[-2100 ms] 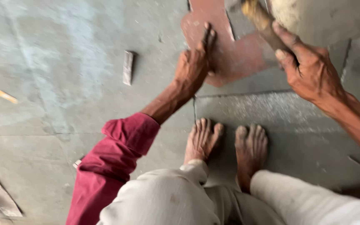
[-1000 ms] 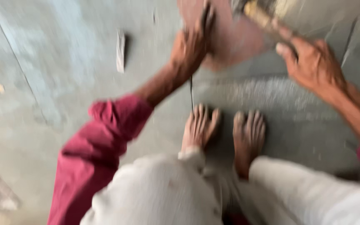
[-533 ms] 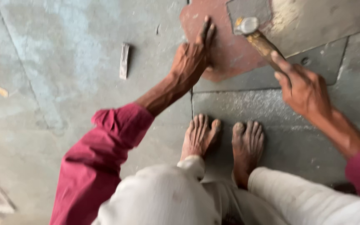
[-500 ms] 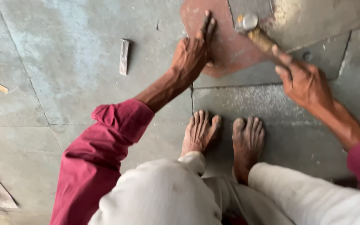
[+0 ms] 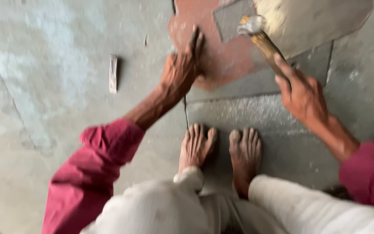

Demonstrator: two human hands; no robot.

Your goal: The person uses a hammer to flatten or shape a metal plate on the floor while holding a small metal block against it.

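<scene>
Head view, right hand (image 5: 301, 93) gripping hammer (image 5: 262, 41), left hand (image 5: 180, 73) pressing red stone slab (image 5: 221, 60)

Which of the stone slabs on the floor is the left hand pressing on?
The left hand presses on the reddish-brown slab, the only red one. The slabs around it are grey, and the right hand holds a hammer over its far edge.

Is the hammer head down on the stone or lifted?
Cannot tell for sure: the hammer, gripped by the right hand, has its head over the slab, but blur hides any gap.
</scene>
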